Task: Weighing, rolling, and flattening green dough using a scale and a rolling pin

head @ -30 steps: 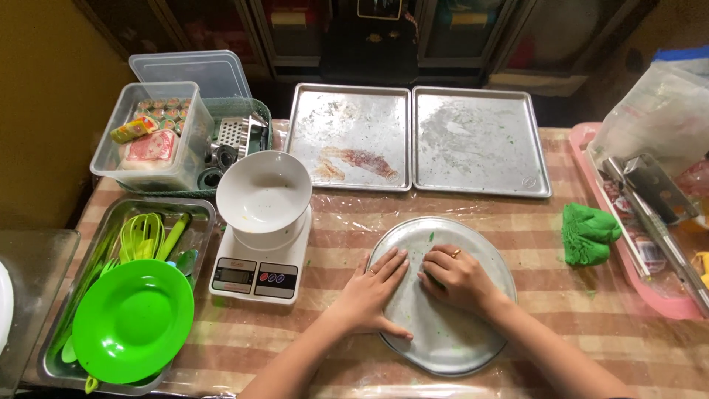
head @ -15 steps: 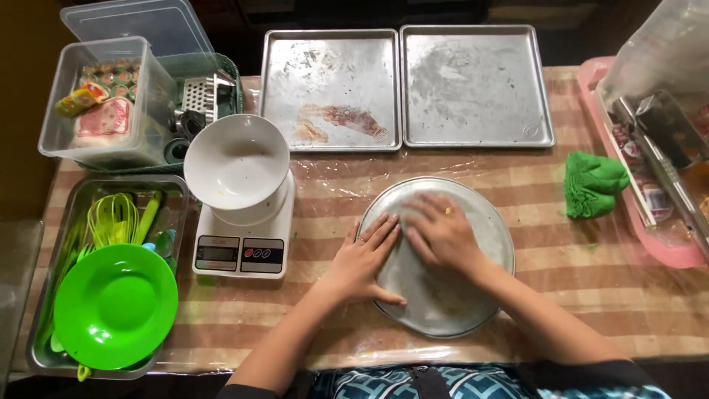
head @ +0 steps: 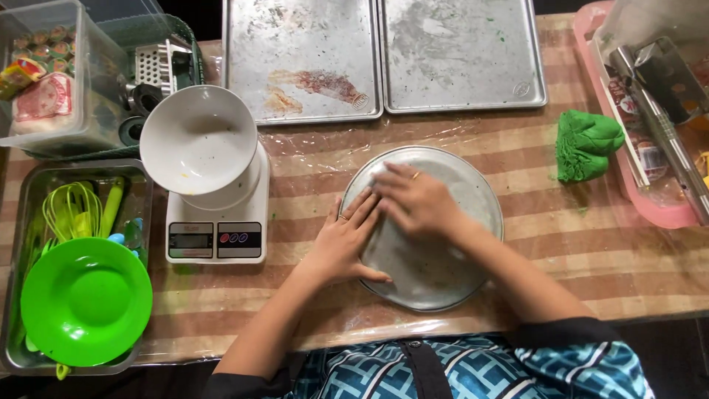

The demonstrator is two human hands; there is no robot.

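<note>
The round metal pan (head: 436, 273) lies flat on the desk (head: 591, 244) right in front of you, near the front edge, on the clear plastic film that covers the striped cloth. Your right hand (head: 417, 203) rests palm down on the pan's upper left part, fingers spread flat and pressing on the metal, so that grip is open and closes on nothing. Your left hand (head: 341, 244) lies beside it, palm on the desk and open fingers reaching over the pan's left rim, the thumb stretched along the rim; that grip is open too and has hold of nothing. Just left of the pan stands a white kitchen scale (head: 216, 222) with a white bowl (head: 198, 140) on top. Further left a metal tray (head: 22, 199) carries a green plastic plate (head: 85, 299) and green utensils (head: 74, 214). Behind the pan two baking sheets (head: 303, 59) lie side by side, the left one stained. To the right, well apart from the pan, sits a lump of green dough (head: 586, 144), and beyond it a pink tray (head: 650, 207) at the desk's edge.
</note>
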